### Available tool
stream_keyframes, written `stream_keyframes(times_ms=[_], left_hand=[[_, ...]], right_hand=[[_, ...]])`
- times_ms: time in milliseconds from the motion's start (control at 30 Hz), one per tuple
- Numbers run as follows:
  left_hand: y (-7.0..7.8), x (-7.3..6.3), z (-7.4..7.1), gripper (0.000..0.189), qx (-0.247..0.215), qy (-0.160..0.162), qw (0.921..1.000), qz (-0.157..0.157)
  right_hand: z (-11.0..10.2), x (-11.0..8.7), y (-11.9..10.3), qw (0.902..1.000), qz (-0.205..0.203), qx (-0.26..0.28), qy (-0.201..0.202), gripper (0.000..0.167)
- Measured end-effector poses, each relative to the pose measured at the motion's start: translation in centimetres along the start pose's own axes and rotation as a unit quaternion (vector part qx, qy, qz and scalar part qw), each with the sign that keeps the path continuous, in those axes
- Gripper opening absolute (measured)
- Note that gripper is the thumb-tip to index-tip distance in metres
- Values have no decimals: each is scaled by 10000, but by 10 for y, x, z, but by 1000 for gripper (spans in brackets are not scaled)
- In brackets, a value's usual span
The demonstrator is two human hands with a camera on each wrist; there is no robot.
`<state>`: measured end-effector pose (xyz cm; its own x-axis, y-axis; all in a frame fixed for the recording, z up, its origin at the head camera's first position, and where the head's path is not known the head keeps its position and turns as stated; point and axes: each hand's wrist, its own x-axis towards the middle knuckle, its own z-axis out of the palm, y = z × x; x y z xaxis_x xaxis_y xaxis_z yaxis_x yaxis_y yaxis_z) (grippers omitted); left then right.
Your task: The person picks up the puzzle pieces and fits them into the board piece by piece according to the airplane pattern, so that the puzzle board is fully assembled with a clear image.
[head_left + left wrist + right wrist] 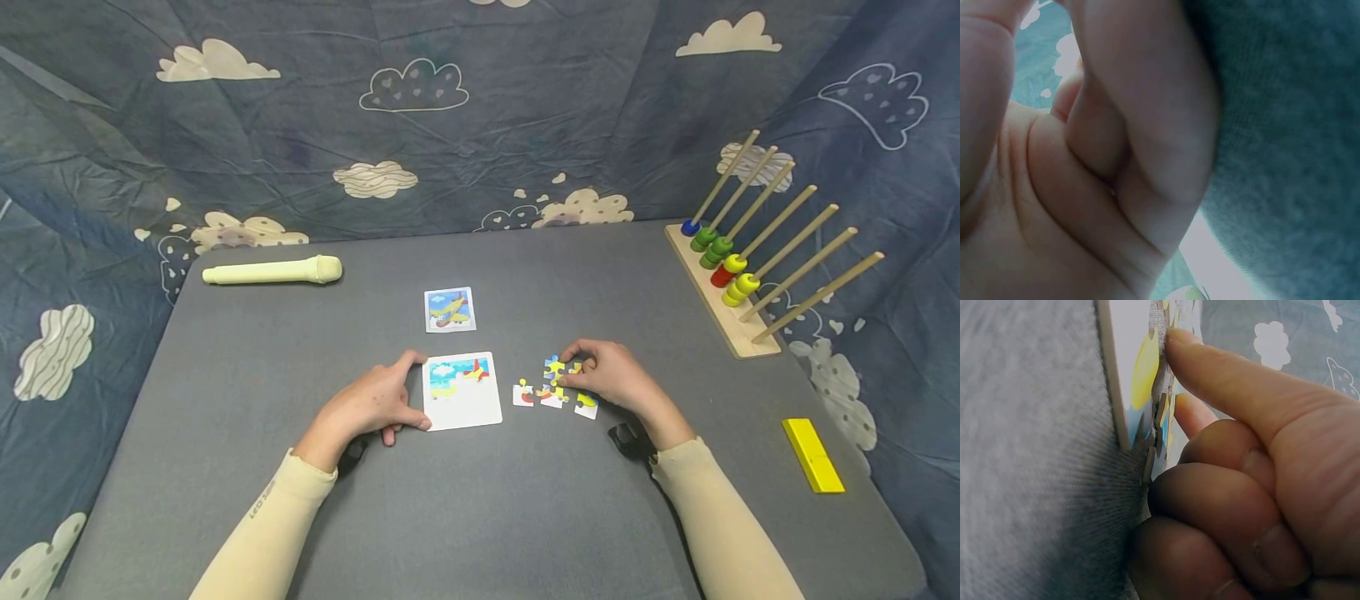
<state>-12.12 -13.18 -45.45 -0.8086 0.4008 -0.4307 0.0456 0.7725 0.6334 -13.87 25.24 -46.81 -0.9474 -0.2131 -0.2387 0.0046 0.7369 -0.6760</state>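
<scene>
White board [467, 407], one | left grip [371, 402] spread | pieces [522, 397], four-plus | right grip [612, 372] — pinching unclear

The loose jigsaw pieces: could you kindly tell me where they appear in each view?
Head: the loose jigsaw pieces lie right of centre, at the right hand.
Left wrist: none visible.
Right wrist: upper centre, seen nearly edge-on, beside that hand.
Shared landmark: the cloud-print cloth, across the top in head, upper left in left wrist, upper right in right wrist.

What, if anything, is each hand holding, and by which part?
The left hand holds the puzzle board by its two left corners. Whether the right hand pinches a puzzle piece can't be told.
</scene>
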Motion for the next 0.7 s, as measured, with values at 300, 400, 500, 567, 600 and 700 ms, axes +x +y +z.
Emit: stream_keyframes(times_ms=[300, 400, 500, 567, 600, 700], left_hand=[[0, 0, 0, 95, -14, -18, 10000, -2], [0, 0, 0, 95, -47, -21, 10000, 3], [0, 0, 0, 96, -63, -18, 10000, 3], [0, 0, 0, 96, -66, -20, 10000, 6], [0, 0, 0, 96, -63, -17, 10000, 6], [0, 0, 0, 96, -60, -18, 10000, 2]], right_hand=[[3, 0, 0, 9999, -23, -83, 73, 34], [3, 0, -1, 9999, -44, -138, 74, 34], [3, -1, -1, 9998, -110, -175, 64, 35], [4, -1, -1, 9997, -170, -192, 40, 34], [4, -1, 0, 9996, -189, -197, 34, 34], [4, 0, 1, 9995, -239, -224, 29, 34]])
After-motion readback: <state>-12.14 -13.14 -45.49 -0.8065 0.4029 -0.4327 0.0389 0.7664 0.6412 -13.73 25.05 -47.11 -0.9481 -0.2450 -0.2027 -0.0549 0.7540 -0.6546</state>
